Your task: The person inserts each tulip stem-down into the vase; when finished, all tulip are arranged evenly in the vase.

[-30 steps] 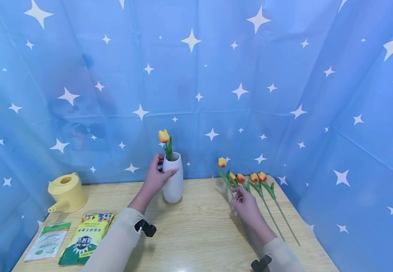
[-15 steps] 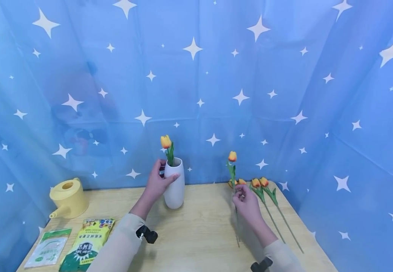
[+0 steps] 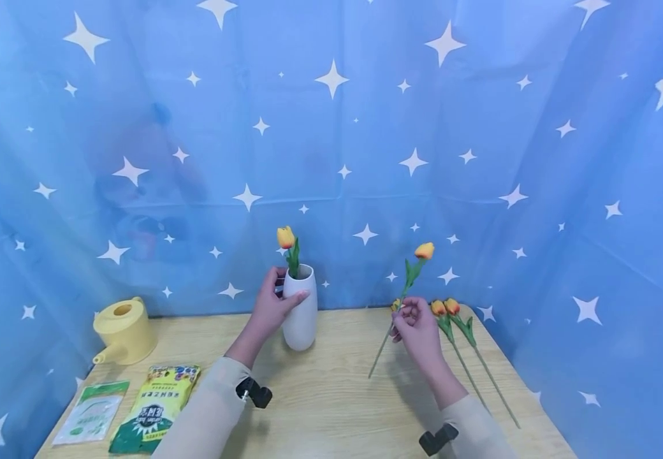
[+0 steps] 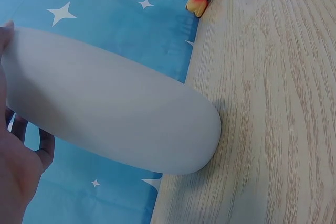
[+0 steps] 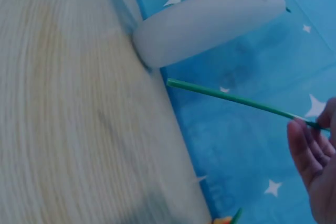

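Observation:
A white vase [image 3: 299, 315] stands upright near the back of the table, one yellow-orange tulip [image 3: 285, 238] rising from its mouth. My left hand [image 3: 272, 305] grips the vase near its rim, thumb across the front and fingers behind; the left wrist view shows the vase's smooth side [image 4: 115, 98] with its base on the wood. To the right, my right hand [image 3: 419, 328] pinches a second tulip [image 3: 414, 273] by its green stem. That tulip is tilted, bloom up to the right, and the stem's lower end [image 5: 178, 83] points toward the vase.
Further tulips [image 3: 451, 319] lie at the table's right back, one bloom partly hidden behind my right hand. On the left are a yellow watering can [image 3: 127, 338], a green-and-yellow bag [image 3: 156, 408] and a flat white-green packet [image 3: 92, 413]. A starry blue curtain [image 3: 331, 140] hangs behind.
My right hand has lifted the tulip off the group and tipped it, bloom swinging right and stem end swinging left toward the vase. My left hand stays on the vase.

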A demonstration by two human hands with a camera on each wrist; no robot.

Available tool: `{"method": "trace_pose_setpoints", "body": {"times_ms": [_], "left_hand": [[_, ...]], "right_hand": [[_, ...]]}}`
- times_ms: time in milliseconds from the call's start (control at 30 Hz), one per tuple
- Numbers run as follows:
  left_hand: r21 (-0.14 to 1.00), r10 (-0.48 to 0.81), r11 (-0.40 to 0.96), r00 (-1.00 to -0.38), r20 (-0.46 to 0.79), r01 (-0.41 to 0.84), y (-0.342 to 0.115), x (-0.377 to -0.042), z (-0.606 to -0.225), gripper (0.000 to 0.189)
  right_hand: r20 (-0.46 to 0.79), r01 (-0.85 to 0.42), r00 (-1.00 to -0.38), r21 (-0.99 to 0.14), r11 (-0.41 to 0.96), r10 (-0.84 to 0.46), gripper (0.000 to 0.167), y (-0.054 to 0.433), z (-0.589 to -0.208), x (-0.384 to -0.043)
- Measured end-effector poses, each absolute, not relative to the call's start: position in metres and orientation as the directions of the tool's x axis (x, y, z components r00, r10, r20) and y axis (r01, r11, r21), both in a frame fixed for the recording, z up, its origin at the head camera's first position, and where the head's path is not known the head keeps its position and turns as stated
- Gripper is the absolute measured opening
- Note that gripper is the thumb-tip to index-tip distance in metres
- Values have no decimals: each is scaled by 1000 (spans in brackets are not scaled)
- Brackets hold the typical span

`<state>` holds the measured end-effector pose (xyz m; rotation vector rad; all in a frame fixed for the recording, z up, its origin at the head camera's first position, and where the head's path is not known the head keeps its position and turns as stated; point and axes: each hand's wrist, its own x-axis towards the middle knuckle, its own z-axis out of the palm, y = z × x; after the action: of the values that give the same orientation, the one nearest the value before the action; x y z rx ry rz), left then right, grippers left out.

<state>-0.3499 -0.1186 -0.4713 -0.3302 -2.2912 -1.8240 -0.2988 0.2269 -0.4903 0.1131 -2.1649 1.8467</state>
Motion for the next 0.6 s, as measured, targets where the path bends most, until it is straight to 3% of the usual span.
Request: {"method": "trace_pose_setpoints", "body": {"times_ms": [600], "left_hand": [[933,62,203,-955,291,298,-117,-351,-472,72]], "right_hand": [[373,-360,-910,-927,102,183,20,212,-464,-306]]}}
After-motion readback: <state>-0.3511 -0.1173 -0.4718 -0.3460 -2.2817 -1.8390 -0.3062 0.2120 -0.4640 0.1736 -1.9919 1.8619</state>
